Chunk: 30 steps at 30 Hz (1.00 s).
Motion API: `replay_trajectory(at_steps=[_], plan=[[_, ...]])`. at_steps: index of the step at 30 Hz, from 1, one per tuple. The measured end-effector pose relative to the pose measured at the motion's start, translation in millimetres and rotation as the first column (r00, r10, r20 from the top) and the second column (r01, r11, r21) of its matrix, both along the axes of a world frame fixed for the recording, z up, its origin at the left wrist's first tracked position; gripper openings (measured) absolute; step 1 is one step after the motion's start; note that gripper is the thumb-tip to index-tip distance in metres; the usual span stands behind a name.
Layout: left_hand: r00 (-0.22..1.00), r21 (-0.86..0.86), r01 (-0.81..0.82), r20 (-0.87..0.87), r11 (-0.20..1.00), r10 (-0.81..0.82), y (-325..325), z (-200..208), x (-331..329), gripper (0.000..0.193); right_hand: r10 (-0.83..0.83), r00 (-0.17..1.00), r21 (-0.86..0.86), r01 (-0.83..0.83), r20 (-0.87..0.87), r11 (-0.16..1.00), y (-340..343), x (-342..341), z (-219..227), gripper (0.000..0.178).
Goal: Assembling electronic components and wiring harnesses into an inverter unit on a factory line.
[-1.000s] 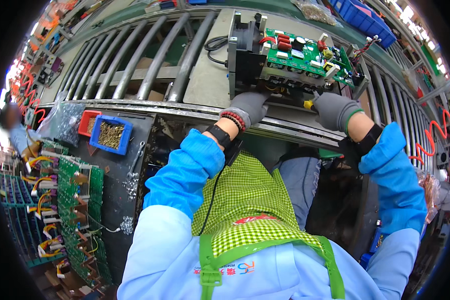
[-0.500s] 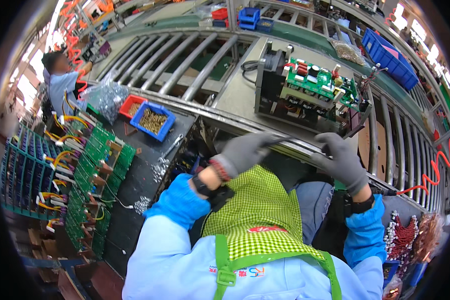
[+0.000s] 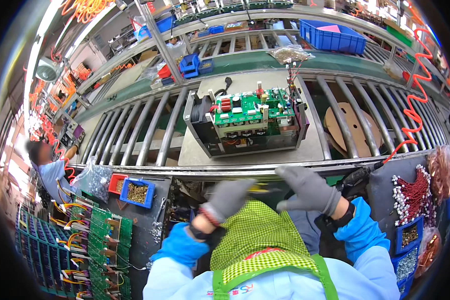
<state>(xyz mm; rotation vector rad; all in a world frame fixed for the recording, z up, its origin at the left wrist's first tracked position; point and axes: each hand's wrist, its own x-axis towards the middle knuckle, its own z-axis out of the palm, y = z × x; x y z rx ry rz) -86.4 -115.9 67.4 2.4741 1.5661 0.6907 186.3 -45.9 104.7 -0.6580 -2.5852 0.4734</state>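
My left hand, in a grey glove, is blurred by motion in front of the conveyor's near edge. Its fingers are closed round a thin dark and yellow tool, too smeared to tell its kind. To its right, my right hand wears a matching glove; its fingers are stretched out with the thumb apart, and it holds nothing. Beyond both hands, apart from them, an open electronic unit stands on a pale board. A green circuit board with red and white components tops it, and a black fan is at its left.
Roller conveyors flank the pale board. At left are a blue bin of brass screws, a red bin and stacked green circuit boards. A black power driver on a red coiled hose and red wire bundles lie right.
The view has swung, so the unit appears further left and more level. My right hand's fingers have straightened from a curl. The left hand stays closed on the thin tool.
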Motion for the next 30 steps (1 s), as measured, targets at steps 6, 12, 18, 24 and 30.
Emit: replay_trajectory(at_steps=[6,12,18,24,30], plan=[[0.916,-0.071,0.4,0.01,0.914,-0.4,57.2,4.5,116.2,0.048,-0.293,0.927,-0.365,0.364,0.236,0.857,-32.8,81.7,-13.3,0.063],[0.954,0.116,-0.293,-0.023,0.949,0.298,124.0,9.4,78.9,0.05,-0.832,0.529,-0.255,0.838,0.168,0.482,-85.5,255.5,-31.3,0.052],[0.895,-0.108,-0.398,-0.262,0.911,0.36,156.5,1.5,78.2,0.022,-0.888,0.176,0.081,0.969,0.426,0.231,-90.6,307.0,-82.7,0.062],[0.932,0.082,-0.315,-0.16,0.946,0.324,179.5,8.2,92.2,0.019,-0.676,0.72,-0.033,0.688,0.157,0.725,-19.4,196.3,14.0,0.045],[0.925,-0.262,-0.322,-0.29,0.91,0.244,206.0,15.6,114.4,0.03,-0.447,0.893,-0.164,0.435,-0.046,0.886,94.0,60.9,28.4,0.069]])
